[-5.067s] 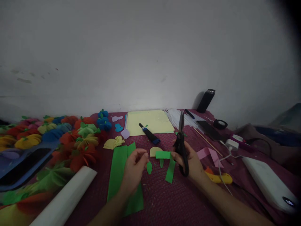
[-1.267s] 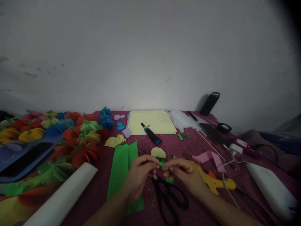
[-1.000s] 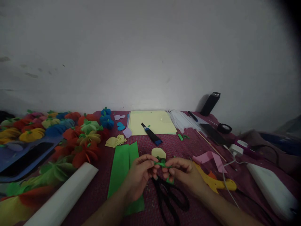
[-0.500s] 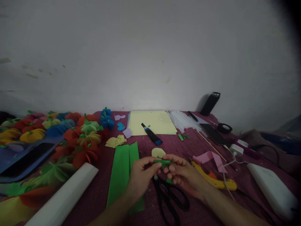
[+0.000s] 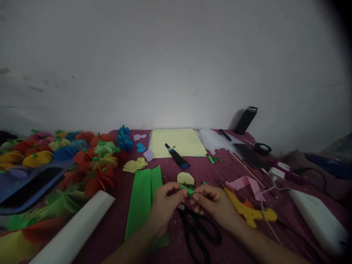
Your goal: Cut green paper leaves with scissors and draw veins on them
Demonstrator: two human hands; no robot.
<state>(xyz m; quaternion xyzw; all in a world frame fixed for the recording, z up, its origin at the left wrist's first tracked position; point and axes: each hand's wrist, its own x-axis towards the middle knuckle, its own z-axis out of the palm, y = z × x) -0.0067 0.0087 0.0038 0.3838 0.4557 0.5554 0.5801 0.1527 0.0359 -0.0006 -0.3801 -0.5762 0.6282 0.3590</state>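
Observation:
Between my two hands is a small piece of green paper (image 5: 188,190). My left hand (image 5: 167,202) pinches its left end between thumb and fingers, and my right hand (image 5: 213,204) pinches the right end. Below them lie black-handled scissors (image 5: 197,229), their blades partly hidden by the hands. Just beyond my fingertips is a pale yellow paper disc (image 5: 185,178). Beside my left forearm rest long green paper strips (image 5: 140,205), partly covered by that arm. A yellow glue gun (image 5: 242,209) lies to the right of my right hand.
Many coloured paper pumpkins (image 5: 100,179) crowd the left, beside a white roll (image 5: 74,231). A cutter knife (image 5: 177,157) lies across pale yellow sheets (image 5: 181,139). At right are a pink ribbon (image 5: 247,183), white cables, a black phone (image 5: 249,156) and a white power strip (image 5: 319,220).
The green paper has turned in my fingers and now shows a flatter, brighter face. My right hand has shifted slightly, its fingers curling closer to the piece.

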